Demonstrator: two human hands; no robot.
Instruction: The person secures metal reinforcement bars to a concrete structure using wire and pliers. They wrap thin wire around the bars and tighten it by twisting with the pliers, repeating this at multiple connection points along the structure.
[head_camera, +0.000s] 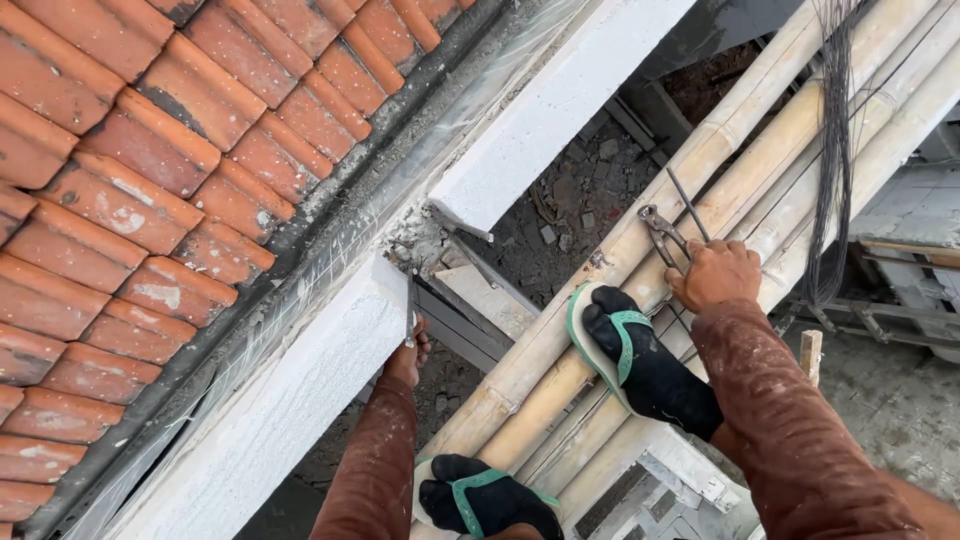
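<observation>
The right hand (716, 274) is closed around a pair of pincers (662, 232), at 2 o'clock, over the bamboo poles (640, 250) beside the black tie wires (832, 150). The left hand (408, 352), near the centre, grips a thin metal tool (410, 308) against the white block wall (330, 350). I think firm footing and keeping the pincers square would help. The left fingers are mostly hidden, and the tool kind is unclear

right hand (716, 274) grips pincers (660, 231) on bamboo poles (560, 340).
</observation>
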